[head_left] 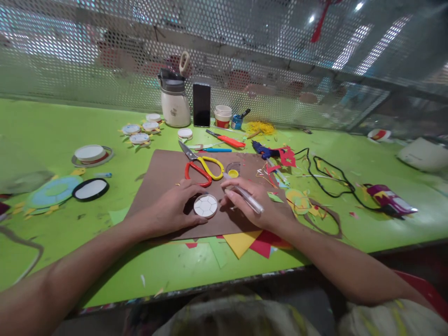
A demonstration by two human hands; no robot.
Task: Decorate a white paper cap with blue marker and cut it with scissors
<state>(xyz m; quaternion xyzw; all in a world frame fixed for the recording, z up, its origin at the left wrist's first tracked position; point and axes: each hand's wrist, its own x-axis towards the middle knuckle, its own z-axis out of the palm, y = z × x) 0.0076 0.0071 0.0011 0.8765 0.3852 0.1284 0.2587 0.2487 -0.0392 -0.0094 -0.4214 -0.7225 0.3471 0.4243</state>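
A small white disc (205, 206) marked with dark lines in a soccer-ball pattern lies on the brown board (150, 186). My left hand (180, 203) curls round its left side, fingers and thumb closed on the edge. To the right of the disc, my right hand (250, 200) grips a clear-barrelled pen (249, 198), its tip pointing up and left. Just beyond both hands rest scissors (205, 167) with one red and one yellow handle. Close to the pen tip sits a small yellow ring-like piece (233, 173).
Behind the board lie a red utility knife (227, 139), a blue pen (217, 150) and a glue gun (262, 150) with a black cord (325, 186). A white jug (175, 107) and a phone (201, 105) stand at the back. Paper turtles (56, 192) are at left.
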